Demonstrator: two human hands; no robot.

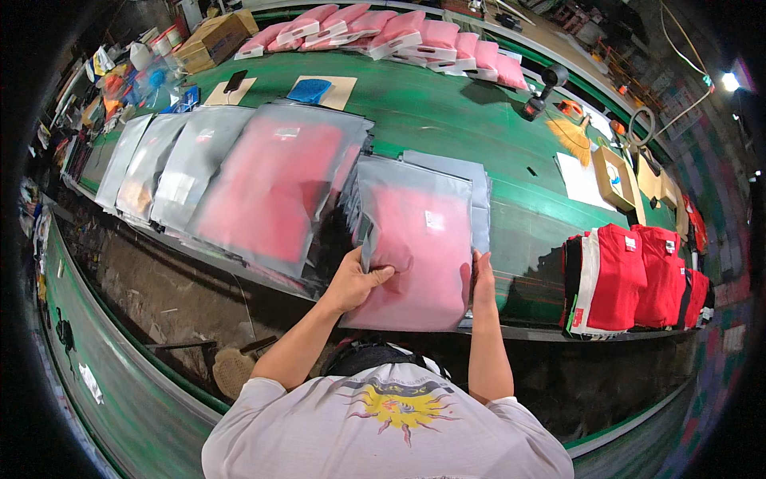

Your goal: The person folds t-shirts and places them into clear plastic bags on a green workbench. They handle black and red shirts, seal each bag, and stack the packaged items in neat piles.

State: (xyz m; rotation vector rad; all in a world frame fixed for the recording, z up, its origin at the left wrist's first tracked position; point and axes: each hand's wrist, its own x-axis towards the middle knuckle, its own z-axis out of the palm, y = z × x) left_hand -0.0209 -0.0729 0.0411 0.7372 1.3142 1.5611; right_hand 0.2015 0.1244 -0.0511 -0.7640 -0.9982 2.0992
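Before me is a frosted plastic garment bag (419, 257) with a folded pink garment inside and a white label near its upper middle. My left hand (357, 281) grips the bag's left edge, thumb pressed on its front. Along the opposite edge lies my right hand (482, 272), its fingers partly hidden by the bag. Beneath and behind it are more grey plastic bags (479, 179). To the left, a larger-looking frosted bag (272, 185), also with a pink garment in it, rests on a stack.
Further left lie stacks of grey bags (194, 161). Folded red garments (616, 281) stand at the table's right front edge. Filled pink packs (395, 33) line the far side of the green table (419, 108). A hand broom (571, 138) and a cardboard tray (610, 179) sit at right.
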